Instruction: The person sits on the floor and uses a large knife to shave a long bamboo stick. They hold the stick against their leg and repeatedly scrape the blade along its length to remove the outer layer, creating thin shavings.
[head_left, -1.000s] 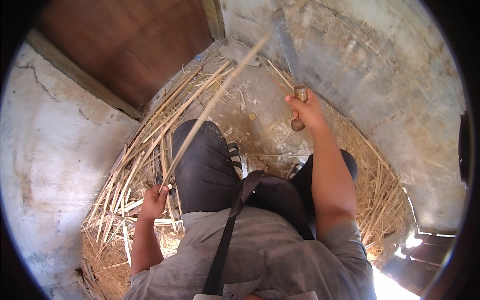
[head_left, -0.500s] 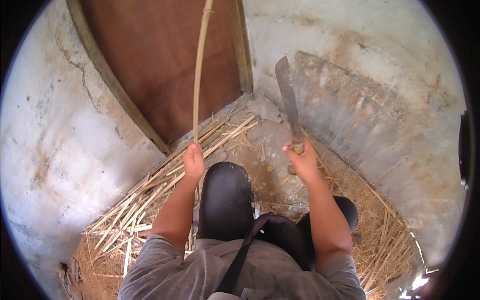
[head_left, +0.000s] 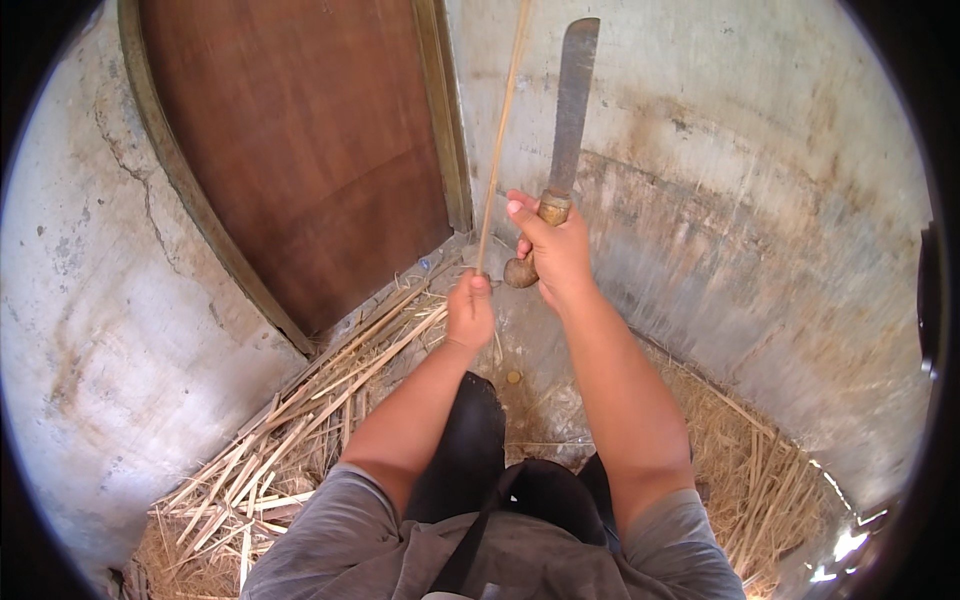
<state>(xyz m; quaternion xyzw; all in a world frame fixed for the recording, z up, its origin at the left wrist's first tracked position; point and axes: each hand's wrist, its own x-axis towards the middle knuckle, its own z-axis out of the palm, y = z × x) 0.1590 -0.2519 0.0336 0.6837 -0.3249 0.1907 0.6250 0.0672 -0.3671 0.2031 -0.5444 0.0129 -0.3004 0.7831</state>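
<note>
A long, thin bamboo strip (head_left: 498, 150) rises nearly upright from my left hand (head_left: 470, 312), which is closed around its lower part. Its upper end runs out of view at the top. Just to its right, my right hand (head_left: 560, 252) grips the wooden handle (head_left: 553, 208) of a machete (head_left: 574, 105). The dark, broad blade points up and away from me, apart from the strip. The thumb and forefinger of that hand reach toward the strip; whether they touch it, I cannot tell. The handle's rounded knob shows below the fist.
Split bamboo strips (head_left: 270, 460) lie heaped along the left wall, and shavings (head_left: 765, 480) are piled at the right. A brown door (head_left: 300, 150) stands ahead in a wooden frame. Stained plaster walls (head_left: 760, 200) close in on both sides. My dark-clad knee (head_left: 465, 440) is below my left forearm.
Both hands have moved up and forward, and they are now closer together. The bamboo strip has shifted right with my left hand, and the machete has risen beside it.
</note>
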